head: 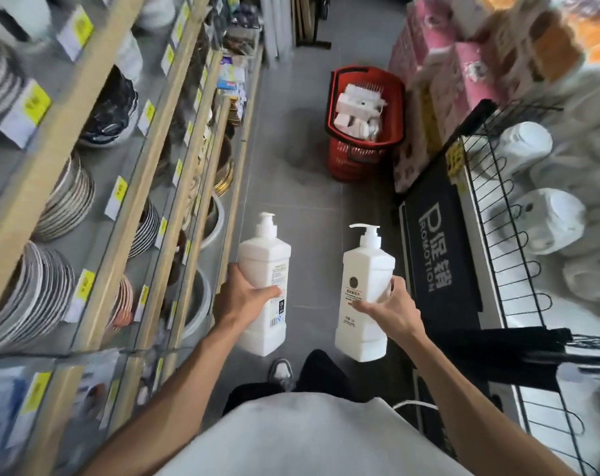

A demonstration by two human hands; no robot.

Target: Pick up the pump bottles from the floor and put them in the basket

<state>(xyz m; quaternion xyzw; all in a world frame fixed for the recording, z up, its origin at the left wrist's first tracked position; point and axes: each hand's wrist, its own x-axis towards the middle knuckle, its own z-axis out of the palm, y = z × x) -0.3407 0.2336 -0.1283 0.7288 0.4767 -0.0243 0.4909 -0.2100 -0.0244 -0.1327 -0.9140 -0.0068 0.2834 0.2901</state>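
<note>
Plate shelves [68, 201] left, wire rack [518, 235] right; basket [365, 128] ahead, aisle open. Each hand, left [243, 297] and right [388, 307], grips a bottle, one [264, 290] and the other [365, 297], upright, pumps toward the basket.

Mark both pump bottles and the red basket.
left pump bottle [264, 259], head view, upper body
right pump bottle [367, 269], head view, upper body
red basket [355, 163], head view, near wall

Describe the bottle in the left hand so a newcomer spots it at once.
In the aisle between the plate shelves and the wire rack, two white pump bottles are held above the floor. The left bottle, in the left hand, is the one nearer the shelves. It shows a barcode label; the right bottle shows a round dark emblem.
</note>
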